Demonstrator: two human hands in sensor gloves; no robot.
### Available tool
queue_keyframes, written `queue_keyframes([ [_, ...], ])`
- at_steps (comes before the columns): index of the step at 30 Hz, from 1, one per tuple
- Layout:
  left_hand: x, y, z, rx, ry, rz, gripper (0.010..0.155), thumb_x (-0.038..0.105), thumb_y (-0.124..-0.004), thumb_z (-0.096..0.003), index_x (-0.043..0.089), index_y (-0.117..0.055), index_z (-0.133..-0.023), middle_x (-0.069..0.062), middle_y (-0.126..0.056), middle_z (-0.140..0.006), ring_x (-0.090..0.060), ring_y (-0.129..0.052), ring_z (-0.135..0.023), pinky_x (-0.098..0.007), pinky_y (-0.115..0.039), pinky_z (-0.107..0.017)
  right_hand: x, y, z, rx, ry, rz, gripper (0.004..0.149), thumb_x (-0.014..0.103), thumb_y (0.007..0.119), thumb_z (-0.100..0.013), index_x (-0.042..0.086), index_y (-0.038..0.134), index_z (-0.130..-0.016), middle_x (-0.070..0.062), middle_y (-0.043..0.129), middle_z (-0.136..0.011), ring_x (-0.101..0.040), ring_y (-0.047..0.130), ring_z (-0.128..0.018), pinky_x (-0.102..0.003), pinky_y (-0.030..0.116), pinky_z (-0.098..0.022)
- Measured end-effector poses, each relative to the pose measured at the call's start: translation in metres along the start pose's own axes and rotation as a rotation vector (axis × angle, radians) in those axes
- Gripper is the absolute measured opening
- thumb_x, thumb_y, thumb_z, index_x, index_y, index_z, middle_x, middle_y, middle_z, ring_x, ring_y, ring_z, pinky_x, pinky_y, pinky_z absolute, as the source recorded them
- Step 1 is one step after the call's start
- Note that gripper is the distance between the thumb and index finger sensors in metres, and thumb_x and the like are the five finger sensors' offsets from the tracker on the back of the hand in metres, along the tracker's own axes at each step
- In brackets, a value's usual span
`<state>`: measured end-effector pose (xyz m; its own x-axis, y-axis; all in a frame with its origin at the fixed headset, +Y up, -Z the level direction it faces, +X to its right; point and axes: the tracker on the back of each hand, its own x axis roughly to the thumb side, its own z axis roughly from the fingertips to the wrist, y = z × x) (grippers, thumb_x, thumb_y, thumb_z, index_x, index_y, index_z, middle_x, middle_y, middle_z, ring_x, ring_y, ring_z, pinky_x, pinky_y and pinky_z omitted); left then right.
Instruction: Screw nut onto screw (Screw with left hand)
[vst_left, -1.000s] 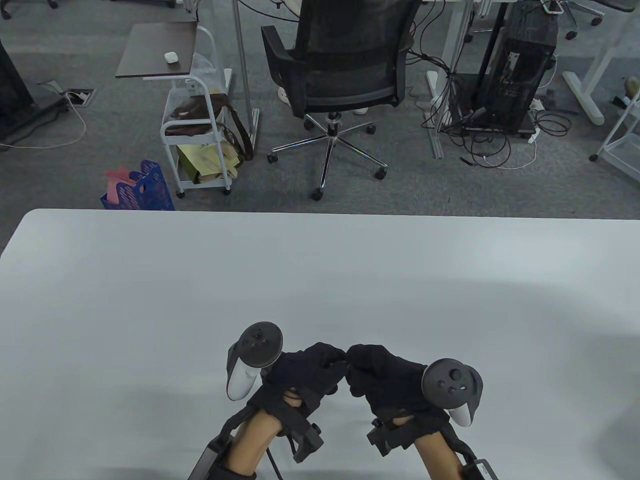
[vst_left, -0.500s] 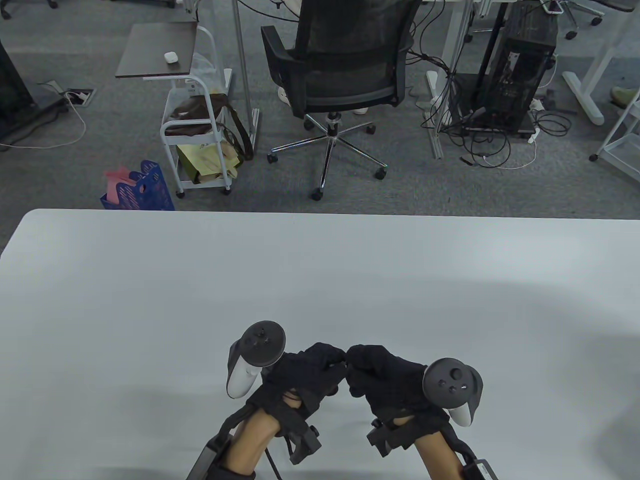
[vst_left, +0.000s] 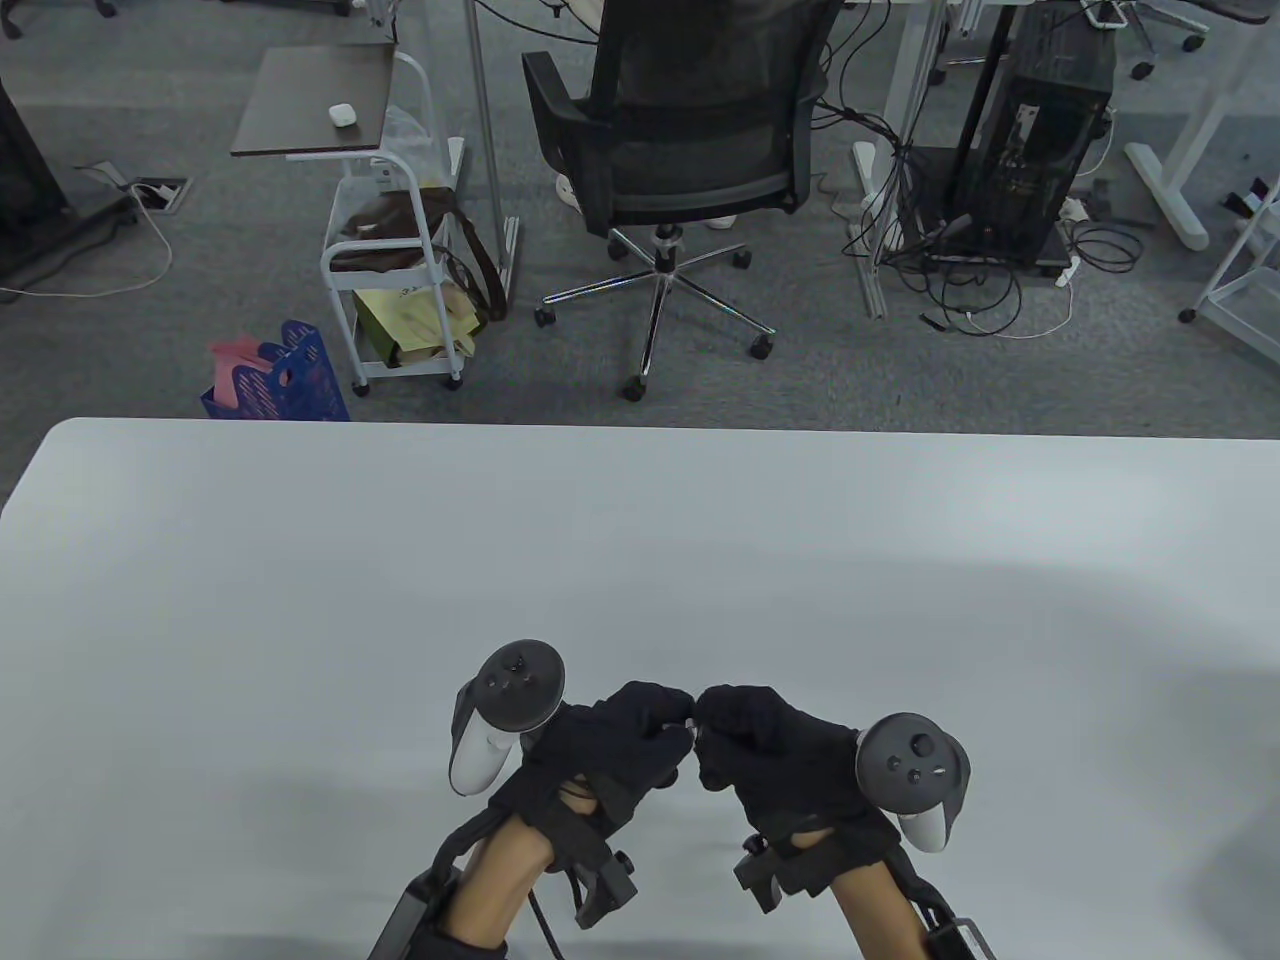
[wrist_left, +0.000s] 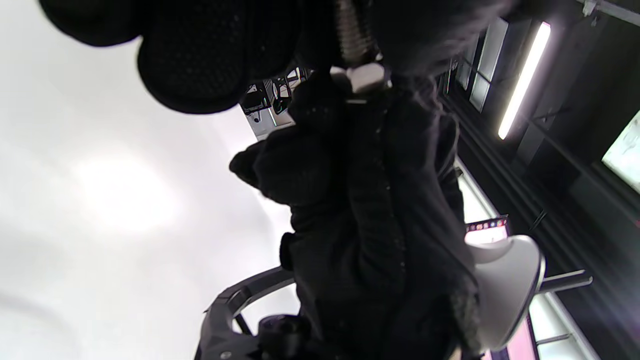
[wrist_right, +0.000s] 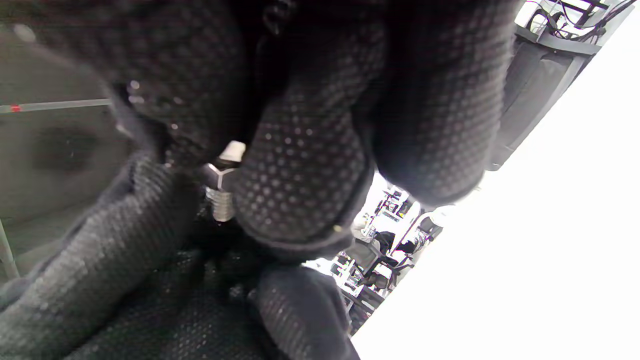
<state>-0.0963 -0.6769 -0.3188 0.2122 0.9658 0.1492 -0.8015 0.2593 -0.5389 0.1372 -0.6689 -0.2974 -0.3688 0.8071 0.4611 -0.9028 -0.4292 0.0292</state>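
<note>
Change since earlier frame: almost none. Both hands remain met fingertip to fingertip at the near edge of the tabletop (vst_left: 640, 560); the right tracker (vst_left: 912, 768) sits slightly lower and further right, the left tracker (vst_left: 518, 686) has tipped a little.

Left hand: the left hand (vst_left: 610, 745) has its fingers (wrist_left: 195, 55) closed around the screw (wrist_left: 352, 30). Only a short run of thread shows between the glove tips.

Right hand: the right hand (vst_left: 770, 745) has its fingers (wrist_right: 300, 170) closed on the nut (wrist_left: 361, 79), pinching it from either side at the exposed end of the thread.

Location of parts: screw and nut are both held in the air between the two hands, above the tabletop, not resting on it. In the right wrist view the nut (wrist_right: 220, 172) sits against the thread (wrist_right: 221, 205) and appears engaged.

Reason for the hold: judged from the task, one hand steadies one part while the other turns; bringing the fingertips together keeps both parts on one line, so that the thread can catch straight.

Stage: judged to be mid-threading. How far the nut has travelled cannot be read.

Hidden or unclear: the table view shows neither part, both being covered by the gloves. The screw's head is out of sight inside the left hand. The left wrist view is partly blurred and cuts the screw off at the top edge. Which hand is turning cannot be told from these views.
</note>
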Motion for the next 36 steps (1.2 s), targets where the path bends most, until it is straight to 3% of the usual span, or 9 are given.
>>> queue_keyframes([
  [5,0.0032,-0.0026,-0.0012,0.068,0.018,-0.089,0.053,0.039,-0.077,-0.0435,0.003,-0.081,-0.083,-0.029,-0.085,-0.075,-0.045,-0.092,-0.047,-0.062,-0.069,-0.043,-0.0009,0.001,0.0,0.012,0.0,0.022,0.045,0.035,0.093,-0.031,0.024,0.085,-0.074,-0.001,0.103,-0.064,-0.007,0.115,-0.031,-0.037,0.101,-0.035],
  [8,0.0048,-0.002,-0.0011,-0.038,0.02,-0.069,0.054,0.035,-0.076,-0.0445,0.006,-0.068,-0.089,-0.026,-0.076,-0.083,-0.042,-0.089,-0.055,-0.06,-0.068,-0.047,-0.0002,0.0008,0.0,0.018,-0.003,0.009,0.045,0.035,0.093,-0.031,0.025,0.086,-0.074,-0.001,0.103,-0.063,-0.007,0.115,-0.031,-0.037,0.101,-0.035],
  [11,0.0014,0.0001,0.0004,-0.011,0.003,-0.006,0.067,0.045,-0.074,-0.0452,0.008,-0.058,-0.098,-0.026,-0.072,-0.087,-0.041,-0.087,-0.058,-0.059,-0.067,-0.049,0.0,0.0006,-0.0001,0.011,-0.004,0.005,0.045,0.035,0.093,-0.031,0.025,0.086,-0.074,-0.001,0.103,-0.063,-0.007,0.115,-0.031,-0.036,0.101,-0.035],
  [16,0.0044,-0.0025,-0.001,0.047,0.016,-0.094,0.054,0.04,-0.076,-0.0436,0.002,-0.082,-0.082,-0.029,-0.086,-0.074,-0.045,-0.092,-0.046,-0.062,-0.07,-0.042,0.0002,0.0012,0.0002,0.016,-0.004,0.018,0.045,0.035,0.093,-0.031,0.024,0.086,-0.074,-0.001,0.103,-0.063,-0.007,0.115,-0.031,-0.037,0.101,-0.035],
  [22,0.0034,0.0005,0.0008,-0.025,0.008,-0.026,0.068,0.046,-0.074,-0.0447,0.008,-0.057,-0.099,-0.026,-0.071,-0.088,-0.041,-0.087,-0.058,-0.059,-0.067,-0.049,0.0012,0.0005,0.0001,0.008,-0.008,0.002,0.045,0.035,0.092,-0.031,0.024,0.085,-0.074,-0.001,0.103,-0.063,-0.007,0.114,-0.031,-0.037,0.101,-0.035],
  [27,0.0045,-0.0024,-0.0001,0.053,0.024,-0.083,0.055,0.041,-0.076,-0.044,0.003,-0.081,-0.083,-0.029,-0.085,-0.075,-0.045,-0.092,-0.047,-0.062,-0.069,-0.043,0.0007,0.0008,0.0002,0.011,-0.009,0.013,0.045,0.035,0.093,-0.031,0.025,0.086,-0.074,-0.001,0.103,-0.063,-0.007,0.114,-0.031,-0.037,0.101,-0.035],
  [31,0.0078,-0.0022,-0.0002,-0.049,0.018,-0.09,0.055,0.036,-0.076,-0.0444,0.007,-0.066,-0.09,-0.025,-0.074,-0.084,-0.041,-0.088,-0.055,-0.059,-0.067,-0.048,0.0009,0.0008,0.0004,0.014,-0.011,0.008,0.045,0.035,0.092,-0.031,0.025,0.085,-0.074,-0.001,0.103,-0.063,-0.007,0.114,-0.031,-0.037,0.101,-0.035],
  [33,0.0063,-0.0008,0.0006,-0.037,-0.001,-0.044,0.066,0.043,-0.075,-0.045,0.009,-0.057,-0.099,-0.025,-0.07,-0.088,-0.041,-0.087,-0.058,-0.059,-0.067,-0.049,0.0012,0.0004,0.0001,0.012,-0.012,0.009,0.045,0.035,0.092,-0.031,0.025,0.085,-0.074,0.0,0.103,-0.063,-0.006,0.114,-0.031,-0.036,0.101,-0.035],
  [36,0.0051,-0.0007,0.002,0.058,0.016,-0.063,0.066,0.047,-0.073,-0.0442,0.005,-0.068,-0.094,-0.029,-0.075,-0.084,-0.044,-0.088,-0.055,-0.061,-0.067,-0.047,0.0007,0.0006,0.0003,0.01,-0.013,0.012,0.045,0.035,0.092,-0.031,0.025,0.085,-0.074,-0.001,0.103,-0.063,-0.006,0.114,-0.031,-0.036,0.101,-0.035],
])
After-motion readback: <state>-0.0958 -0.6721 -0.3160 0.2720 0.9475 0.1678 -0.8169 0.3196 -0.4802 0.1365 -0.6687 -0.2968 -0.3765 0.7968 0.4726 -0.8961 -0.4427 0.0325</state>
